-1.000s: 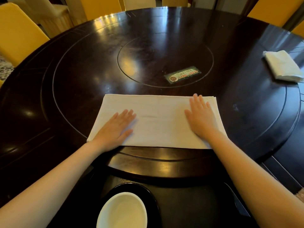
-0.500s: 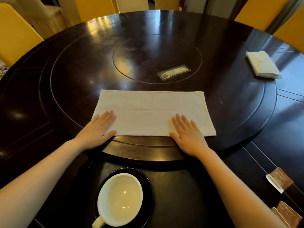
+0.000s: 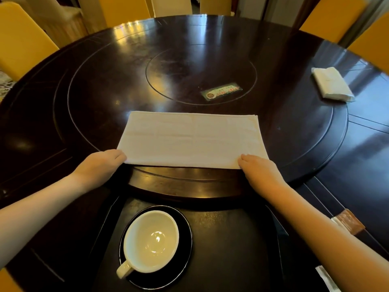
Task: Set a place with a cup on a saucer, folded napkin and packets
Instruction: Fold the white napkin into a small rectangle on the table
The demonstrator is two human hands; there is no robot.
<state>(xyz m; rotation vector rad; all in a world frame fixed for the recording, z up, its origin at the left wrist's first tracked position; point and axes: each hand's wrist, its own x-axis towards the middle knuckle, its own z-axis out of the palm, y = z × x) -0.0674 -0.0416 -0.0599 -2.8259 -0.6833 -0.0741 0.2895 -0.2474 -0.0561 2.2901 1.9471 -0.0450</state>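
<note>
Now the long white folded cloth napkin lies flat on the raised round middle part of the dark shiny wooden table. Its long side runs from left to right, straight across in front of the person. It sits just past both hands.

The left hand is at the near left corner. The right hand is at the near right corner. Both hands are curled at the near edge and seem to pinch the cloth there. The fingertips are hidden, so the hold is hard to see well. Each hand is just as near to the napkin as the other. I think the next move is to lift this near edge and fold it over, away from the person.

A moment ago both hands lay flat on the napkin with straight fingers, closer together. They have since slid out to the corners and curled up.

Nearer to the person, the white cup stands on the round black saucer, well apart from the napkin. The little brown packets lie off to the right. Another folded white napkin rests far away on the right.
</note>
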